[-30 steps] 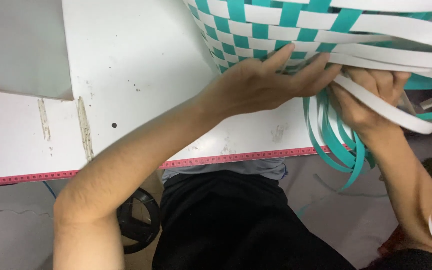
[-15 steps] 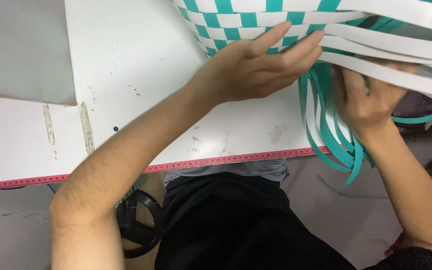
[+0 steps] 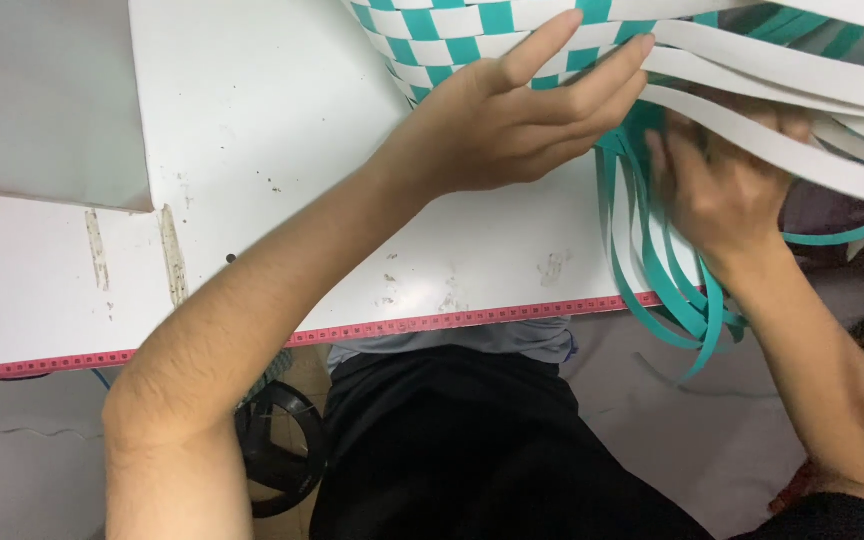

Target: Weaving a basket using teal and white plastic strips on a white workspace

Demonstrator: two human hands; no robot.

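Note:
A basket woven of white and teal strips [image 3: 432,30] lies on the white table [image 3: 252,130] at the top of the head view. My left hand [image 3: 512,120] rests flat on its woven wall, fingers stretched to the right. Long loose white strips [image 3: 802,90] fan out to the right over my right hand [image 3: 722,190], which reaches under them with its fingers among the strips. Loose teal strips [image 3: 662,280] hang down past the table's front edge. Whether the right hand grips a strip is hidden.
A red measuring tape strip [image 3: 402,328] runs along the table's front edge. A grey sheet [image 3: 42,100] lies on the table at the upper left. My dark trousers [image 3: 472,450] and a black round object [image 3: 282,450] show below the table.
The basket and both hands have shifted upward and a little right in view. The white strips now lie across my right hand, which has slid under them.

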